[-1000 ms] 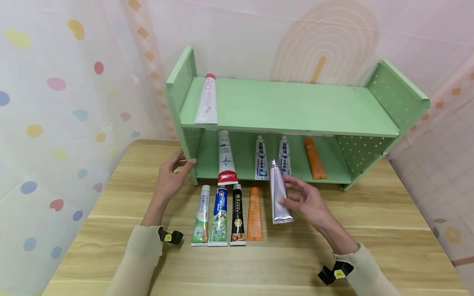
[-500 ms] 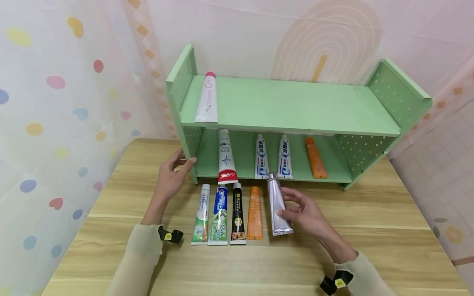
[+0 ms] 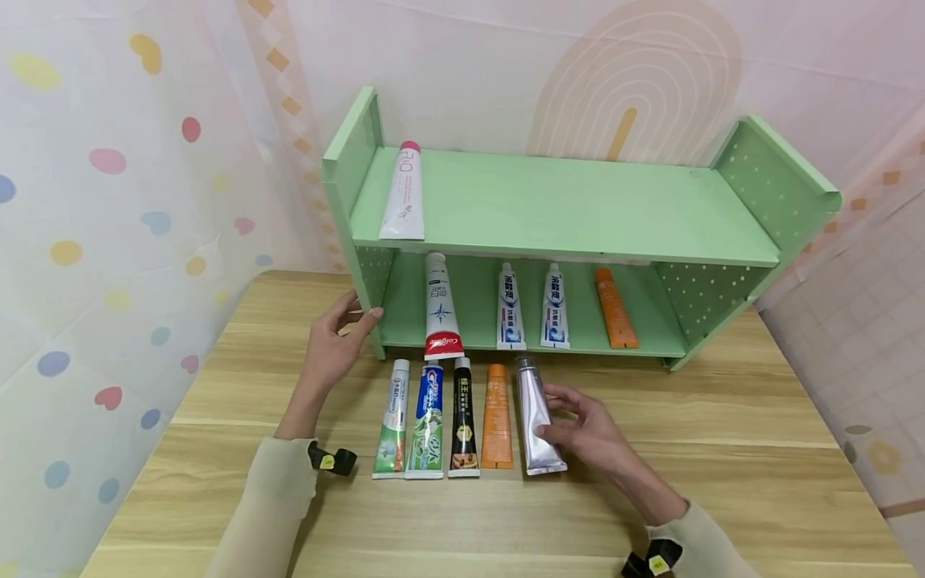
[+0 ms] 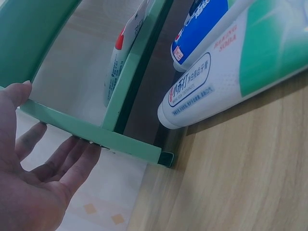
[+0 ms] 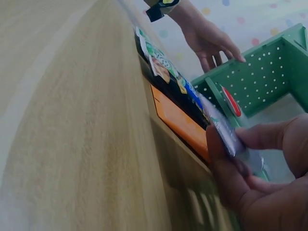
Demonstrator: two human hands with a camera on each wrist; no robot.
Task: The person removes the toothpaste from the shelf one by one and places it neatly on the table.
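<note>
My right hand (image 3: 588, 429) pinches a shiny silver-lilac toothpaste tube (image 3: 536, 413) by its side, thumb on top. The tube is beside the orange tube (image 3: 497, 417), at the right end of a row on the table. In the right wrist view the silver tube (image 5: 226, 134) is tilted between thumb and fingers; whether it touches the table cannot be told. My left hand (image 3: 336, 341) holds the left side panel of the green shelf (image 3: 578, 201). The left wrist view has the thumb and fingers on opposite sides of that panel (image 4: 72, 122).
Left of the orange tube lie a black tube (image 3: 463, 417), a blue-green tube (image 3: 429, 421) and a white-green tube (image 3: 393, 421). The lower shelf holds a red-ended Colgate tube (image 3: 441, 305), two blue-white tubes (image 3: 510, 309) and another orange tube (image 3: 617, 309). A pink-capped tube (image 3: 405, 193) lies on top.
My right hand has brought the silver tube down toward the table front and slightly left, away from the lower shelf and beside the orange tube. The left hand has stayed on the shelf's side panel.
</note>
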